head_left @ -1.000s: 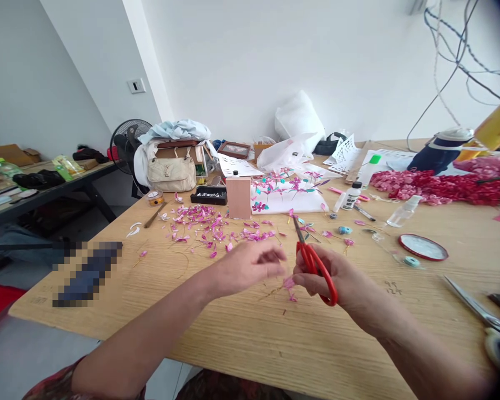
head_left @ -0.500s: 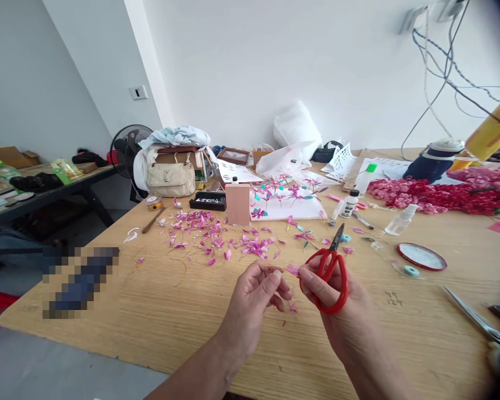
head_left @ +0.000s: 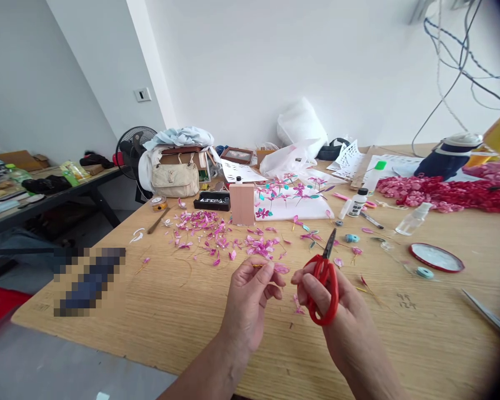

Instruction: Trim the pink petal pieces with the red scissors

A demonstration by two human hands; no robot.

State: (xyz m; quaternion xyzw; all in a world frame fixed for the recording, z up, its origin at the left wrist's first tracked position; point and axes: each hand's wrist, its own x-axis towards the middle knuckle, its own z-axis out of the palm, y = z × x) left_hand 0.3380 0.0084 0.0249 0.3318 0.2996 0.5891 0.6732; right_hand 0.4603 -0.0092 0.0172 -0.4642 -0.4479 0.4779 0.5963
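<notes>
Between thumb and index finger, my left hand [head_left: 250, 297] pinches a pink petal [head_left: 280, 269] that has a thin golden wire stem. My right hand [head_left: 331, 297] grips red-handled scissors [head_left: 325, 280], their dark blades pointing up and away from me. A small gap separates the right fingertips from the petal. Many pink petals [head_left: 206, 226] lie scattered on the table beyond my hands, and a small pink piece [head_left: 298, 304] lies between the hands. Finished-looking pink and teal flowers [head_left: 291, 189] on thin stems stand behind, by a white block.
On the wooden table [head_left: 158, 328] stand a pinkish block [head_left: 242, 204], a black tray [head_left: 211, 201], a white bottle [head_left: 358, 203] and a spray bottle [head_left: 414, 219]. To the right lie a red-rimmed dish [head_left: 436, 258], large scissors [head_left: 489, 314] and red-pink flower bunches [head_left: 445, 194].
My right fingers have let go of the petal and moved apart from it, still holding the scissors. The left hand keeps the petal. The view has shifted slightly.
</notes>
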